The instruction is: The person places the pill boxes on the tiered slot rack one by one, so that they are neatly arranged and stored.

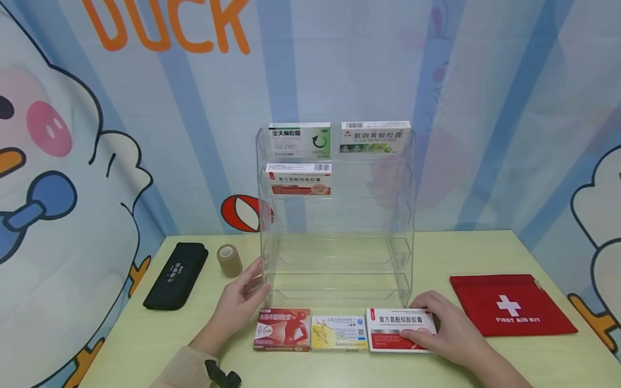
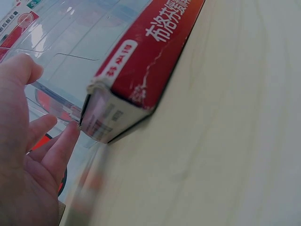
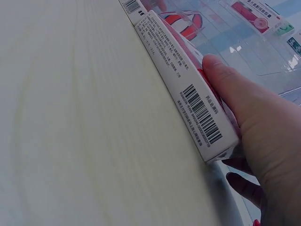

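My right hand [image 1: 443, 328] holds a white-and-red medicine box [image 1: 400, 320] by its right end, thumb on its printed face. In the right wrist view the barcoded edge of that box [image 3: 183, 84] faces the camera. To its left lie a yellow-and-white medicine box [image 1: 339, 334] and a red medicine box [image 1: 281, 328], all in a row before a clear tiered display rack [image 1: 339, 277]. Relaxed fingers of my left hand [image 1: 240, 299] rest at the rack's lower left edge. In the left wrist view that hand [image 2: 28, 132] is close beside the red box [image 2: 146, 56].
Upper rack tiers hold a green-and-white box [image 1: 299, 141], a white box with a green strip [image 1: 374, 139] and another white-and-red box [image 1: 298, 180]. A black case [image 1: 177, 277] and tan tape roll [image 1: 229, 261] lie left; a red first aid pouch [image 1: 514, 304] lies right.
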Available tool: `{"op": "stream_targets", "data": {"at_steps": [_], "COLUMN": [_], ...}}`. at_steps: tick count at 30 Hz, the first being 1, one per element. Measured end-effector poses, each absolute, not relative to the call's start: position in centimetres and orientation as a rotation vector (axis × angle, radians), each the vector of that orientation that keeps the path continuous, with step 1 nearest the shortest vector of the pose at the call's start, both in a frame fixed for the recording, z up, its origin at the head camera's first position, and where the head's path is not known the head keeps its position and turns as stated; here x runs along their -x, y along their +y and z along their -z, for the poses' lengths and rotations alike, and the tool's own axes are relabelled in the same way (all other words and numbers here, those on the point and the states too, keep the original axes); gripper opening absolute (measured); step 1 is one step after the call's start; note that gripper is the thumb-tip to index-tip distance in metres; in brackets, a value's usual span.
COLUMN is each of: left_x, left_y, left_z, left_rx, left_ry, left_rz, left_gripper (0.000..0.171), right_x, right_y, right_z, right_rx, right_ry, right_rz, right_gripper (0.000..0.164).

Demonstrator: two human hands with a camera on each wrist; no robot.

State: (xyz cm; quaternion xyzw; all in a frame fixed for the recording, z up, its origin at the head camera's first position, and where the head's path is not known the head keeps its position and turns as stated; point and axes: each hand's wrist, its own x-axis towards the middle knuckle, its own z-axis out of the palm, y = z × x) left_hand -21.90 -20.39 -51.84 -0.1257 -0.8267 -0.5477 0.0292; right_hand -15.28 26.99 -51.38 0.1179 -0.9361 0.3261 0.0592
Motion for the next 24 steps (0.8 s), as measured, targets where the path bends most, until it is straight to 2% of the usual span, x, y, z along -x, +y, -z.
{"op": "stream_targets", "data": {"at_steps": [4, 10, 18, 24], "left_x": [21.9, 21.9, 21.8, 21.9], "left_y": [-20.3, -20.3, -20.3, -20.4], "left_z": [51.8, 51.8, 51.9, 52.0], "left_rx": [0.392, 0.373, 0.375, 0.365], "left_ry": [-2.548, -2.556, -2.557, -2.567], "left_rz": [1.691, 1.697, 1.707, 1.711], "left_gripper": [0.073, 0.073, 0.073, 0.072], "right_x": [15.2, 15.2, 15.3, 15.0], "right_y": [26.9, 27.0, 27.9, 27.9], "right_z": [51.2, 50.7, 50.6, 49.5], "right_rx": [-0.347, -0.364, -0.550, -0.559], "right_ry": [-2.824, -2.792, -2.671, -2.702], "right_rz": [-1.071, -1.070, -1.050, -1.122], "right_gripper": [0.052, 0.046, 0.040, 0.038]}}
